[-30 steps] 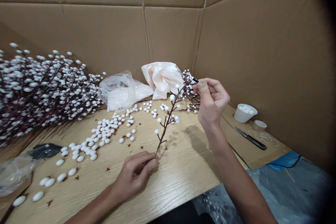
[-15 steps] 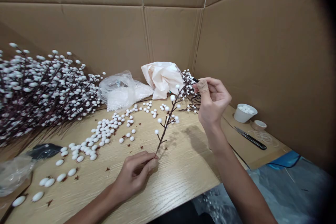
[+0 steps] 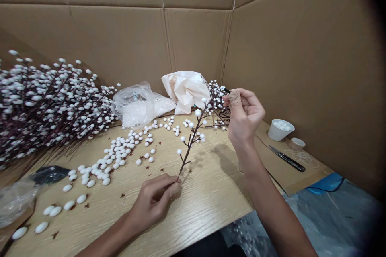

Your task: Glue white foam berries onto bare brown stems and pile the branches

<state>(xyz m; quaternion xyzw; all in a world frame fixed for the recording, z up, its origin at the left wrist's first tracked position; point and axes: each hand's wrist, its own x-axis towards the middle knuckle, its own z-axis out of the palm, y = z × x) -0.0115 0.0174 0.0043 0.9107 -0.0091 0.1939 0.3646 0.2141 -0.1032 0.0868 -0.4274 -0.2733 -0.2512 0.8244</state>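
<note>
My left hand (image 3: 159,198), low over the table, pinches the bottom end of a brown artificial berry branch (image 3: 189,143). The branch leans up and to the right, with several white berries on its twigs and some bare twig tips lower down. My right hand (image 3: 245,112) is raised to the right of the branch top, its thumb wrapped in tan tape. Thumb and fingers are closed, and a short dark tip (image 3: 227,90) pokes out beyond them; what it belongs to is mostly hidden. Loose white berries (image 3: 119,150) lie scattered left of the branch, among small brown star-shaped bits.
A big pile of berry branches (image 3: 51,104) fills the left. Behind are a clear plastic bag (image 3: 135,104) of white pieces, crumpled pale paper (image 3: 187,90) and another branch bunch (image 3: 217,96). A white cup (image 3: 280,130), tape roll (image 3: 297,143) and black-handled knife (image 3: 288,159) lie right.
</note>
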